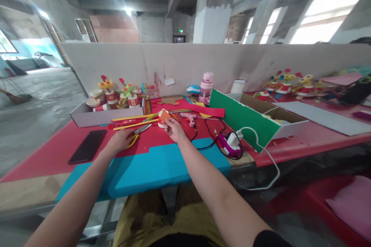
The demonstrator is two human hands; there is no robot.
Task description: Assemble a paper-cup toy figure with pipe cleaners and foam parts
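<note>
My left hand [120, 141] is over the table with its fingers closed at the handles of a pair of scissors [142, 129]. One yellow handle loop sticks out below the fingers, and the blades point away to the right. Between the thumb and fingers of my right hand [174, 131] is a small orange paper piece [164, 116]. Directly behind that piece stands a red and white paper cup [161, 124], partly covered by it; whether they touch I cannot tell. Yellow paper strips [136, 124] lie just beyond the scissors. To the right of the cup rests a pink glue gun [189, 118].
A white box [79, 119] at the left holds paper-cup figures. The black phone [87, 146] lies on the red covering. At right are a green-sided box [243, 119], a purple power strip [228, 146] and loose cables. A pink bottle [206, 87] stands by the partition.
</note>
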